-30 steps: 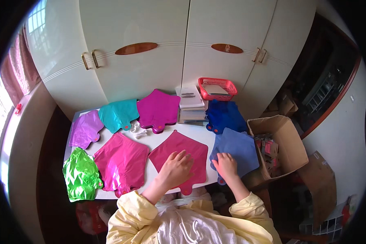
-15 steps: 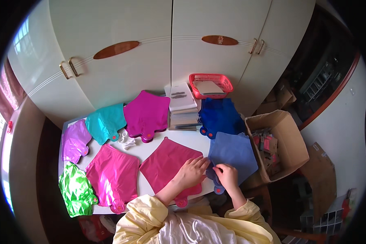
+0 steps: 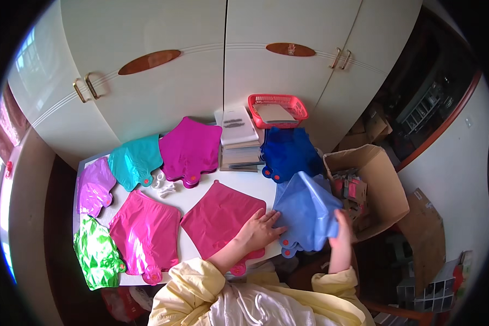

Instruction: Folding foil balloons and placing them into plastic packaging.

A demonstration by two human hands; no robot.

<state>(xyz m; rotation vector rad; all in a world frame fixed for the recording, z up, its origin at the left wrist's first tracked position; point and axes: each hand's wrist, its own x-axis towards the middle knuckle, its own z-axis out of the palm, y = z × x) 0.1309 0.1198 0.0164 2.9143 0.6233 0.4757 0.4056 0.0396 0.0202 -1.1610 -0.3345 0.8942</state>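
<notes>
i note the left hand (image 3: pixel 259 231) flat, fingers spread, on the dark pink foil balloon (image 3: pixel 221 217) at the table's (image 3: pixel 250 182) front edge. right hand (image 3: pixel 342 231) pinches the lifted light blue foil balloon (image 3: pixel 307 209) beside the cardboard box (image 3: pixel 383 185).

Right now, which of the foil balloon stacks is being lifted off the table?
The light blue stack at the table's right edge: the right hand raises its top sheet, the left hand touches its edge. The others lie flat.
</notes>
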